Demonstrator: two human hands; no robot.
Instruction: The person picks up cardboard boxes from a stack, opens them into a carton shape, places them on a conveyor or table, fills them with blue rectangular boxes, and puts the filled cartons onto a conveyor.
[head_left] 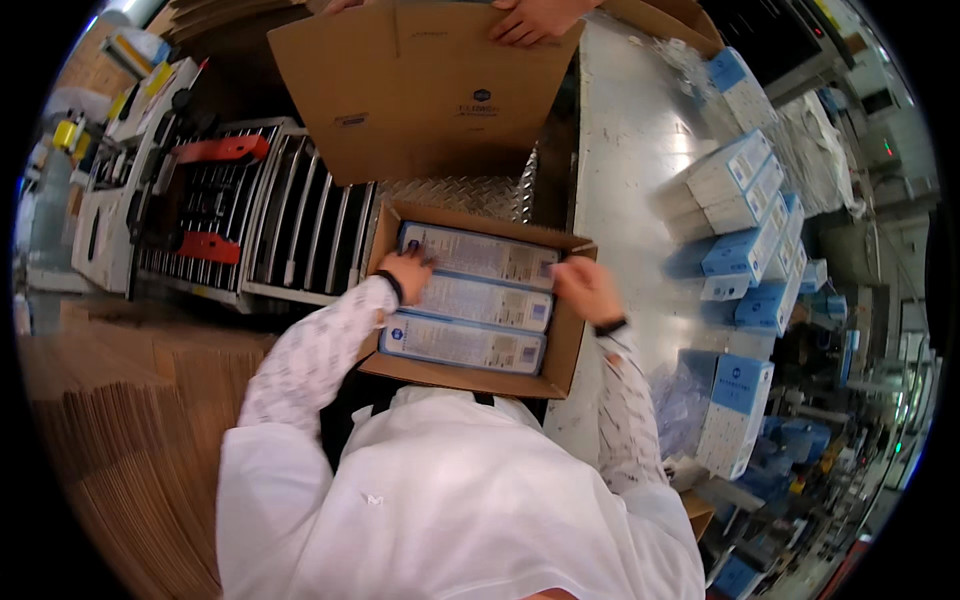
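An open brown carton [478, 382] sits in front of me with three long white-and-blue boxes lying side by side in it: a far box [480, 252], a middle box [490, 302] and a near box [460, 343]. My left hand [408, 273] reaches over the carton's left wall, fingers apart, onto the left ends of the far and middle boxes. At the right wall, my right hand [587, 288] has its fingers curled together by the far box's right end. What lies between those fingertips is hidden.
Another person's hand [540, 18] holds a large open carton [425, 90] beyond mine. A roller conveyor [310, 220] with red parts lies left. Stacked flat cardboard [170, 440] stands lower left. On the metal table [625, 150], right, are several white-and-blue boxes [735, 410] and clear plastic [680, 410].
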